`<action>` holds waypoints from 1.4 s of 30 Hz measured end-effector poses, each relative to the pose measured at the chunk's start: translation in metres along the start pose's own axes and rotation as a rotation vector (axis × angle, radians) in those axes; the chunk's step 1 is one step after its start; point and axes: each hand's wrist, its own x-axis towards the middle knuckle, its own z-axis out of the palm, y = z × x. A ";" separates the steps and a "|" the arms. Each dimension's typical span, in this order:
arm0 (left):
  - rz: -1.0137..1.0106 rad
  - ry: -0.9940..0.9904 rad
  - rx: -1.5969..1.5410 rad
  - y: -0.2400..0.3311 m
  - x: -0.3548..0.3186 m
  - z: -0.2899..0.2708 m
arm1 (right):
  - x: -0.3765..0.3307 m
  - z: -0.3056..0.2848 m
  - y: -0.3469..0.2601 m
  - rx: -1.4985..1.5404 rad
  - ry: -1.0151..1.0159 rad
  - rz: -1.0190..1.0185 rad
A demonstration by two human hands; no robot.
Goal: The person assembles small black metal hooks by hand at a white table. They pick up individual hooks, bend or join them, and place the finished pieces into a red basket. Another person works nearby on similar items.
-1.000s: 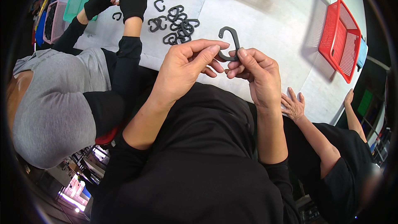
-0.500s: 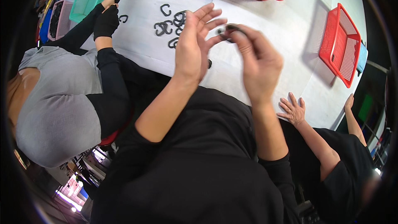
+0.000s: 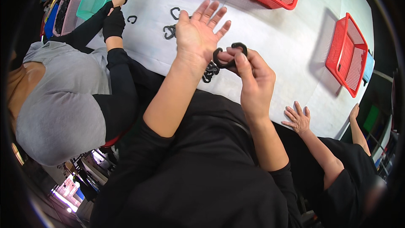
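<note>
Between the thumb and fingers of my right hand [image 3: 258, 78] is a black C-shaped hook [image 3: 226, 62], its gap facing up. My left hand [image 3: 199, 33] is raised beside it, palm up with fingers spread, and nothing lies in it. Behind the left hand, more black C-shaped pieces [image 3: 170, 31] lie loose on the white table, partly hidden by the palm. Another small pile of black pieces [image 3: 210, 72] sits at the near table edge, just beyond my left wrist. A single C-shaped piece [image 3: 132, 19] lies farther left.
A red basket [image 3: 291, 3] heaped with black pieces stands at the far side. At the right is another red basket [image 3: 333, 52]. On the left, a co-worker in black gloves [image 3: 114, 23] sits near a green basket [image 3: 90, 2]. A second co-worker's hand [image 3: 298, 120] rests on the table.
My right hand has drawn down and slightly left with the hook, which now shows its full C shape. My left palm has turned upward. The view has shifted slightly.
</note>
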 end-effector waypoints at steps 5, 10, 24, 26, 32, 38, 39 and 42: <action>0.028 -0.042 0.092 -0.009 -0.018 0.004 | 0.015 -0.007 0.004 0.434 0.009 0.301; 0.126 -0.046 0.182 -0.032 -0.025 0.001 | 0.018 0.008 0.012 0.156 0.083 -0.005; 0.065 0.149 0.984 -0.017 0.038 -0.110 | 0.129 -0.046 0.031 -0.830 0.270 -0.667; 0.200 0.174 1.335 -0.020 0.043 -0.116 | 0.171 -0.066 0.007 -1.046 0.352 -0.594; 0.759 0.208 1.917 -0.031 0.067 -0.134 | 0.184 -0.073 -0.010 -1.070 0.290 -0.680; 0.499 0.086 1.872 -0.021 0.076 -0.126 | 0.124 -0.072 0.031 -0.928 0.183 -0.568; 0.383 0.065 1.787 -0.018 0.072 -0.115 | 0.111 -0.070 0.038 -0.888 0.170 -0.514; 0.152 -0.011 1.386 -0.017 0.057 -0.095 | 0.078 -0.061 0.049 -0.743 0.094 -0.318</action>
